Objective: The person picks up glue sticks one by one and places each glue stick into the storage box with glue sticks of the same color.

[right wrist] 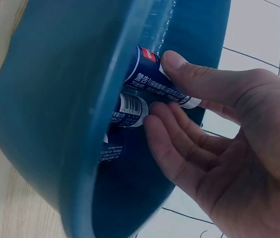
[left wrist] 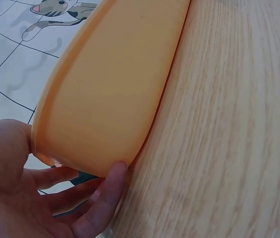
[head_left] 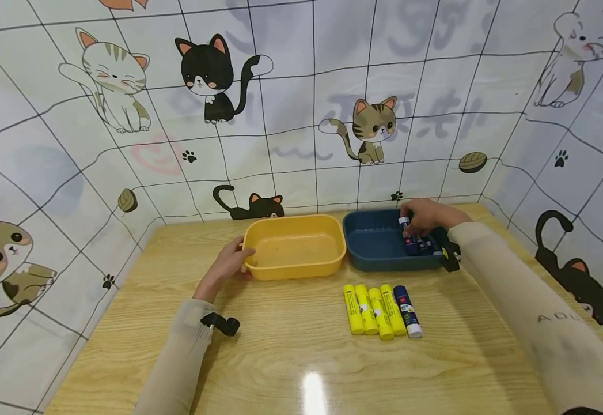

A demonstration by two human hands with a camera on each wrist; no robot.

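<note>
My left hand (head_left: 228, 260) grips the left end of a yellow plastic box (head_left: 293, 271), thumb at the rim and fingers against the outer wall. In the left wrist view the orange-looking wall of this box (left wrist: 110, 89) fills the middle. Over the dark blue box (head_left: 371, 262), my right hand (head_left: 425, 218) pinches a navy glue stick (right wrist: 149, 77) with a white end, held tilted between thumb and fingers. More navy glue sticks (right wrist: 129, 110) lie beneath it at the right end of the blue box, partly hidden by the wall and the hand.
In front of the boxes, several yellow glue sticks (head_left: 380, 314) lie side by side, with one navy glue stick (head_left: 407, 311) at their right. The wooden table (head_left: 280, 346) meets a cat-print wall covering (head_left: 291, 115) behind the boxes and at both sides.
</note>
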